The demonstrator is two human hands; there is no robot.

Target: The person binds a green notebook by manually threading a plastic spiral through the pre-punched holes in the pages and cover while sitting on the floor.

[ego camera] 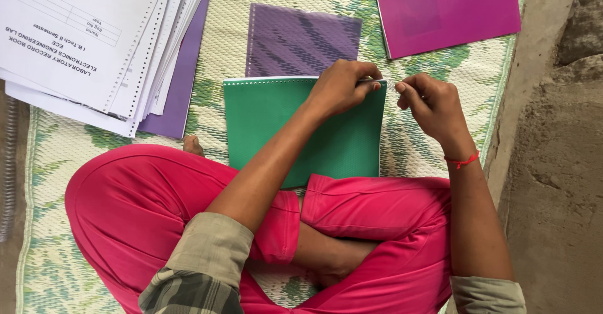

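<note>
1. Woven green-and-cream floor mat point(433, 132) spreads under a person seated cross-legged in pink trousers point(144, 207).
2. Green-covered punched booklet point(276, 119) lies flat before the knees, perforated edge turned away, likely so the holes are within reach.
3. Left hand point(342, 88) presses that far edge, fingers curled and pinching a thin spiral wire point(391, 84) at the corner.
4. Right hand point(433, 103) pinches the wire's free end between thumb and fingertips.
5. Beyond lie a translucent purple sheet point(301, 41), a magenta cover point(446, 9) and a stack of punched white papers point(94, 37).
</note>
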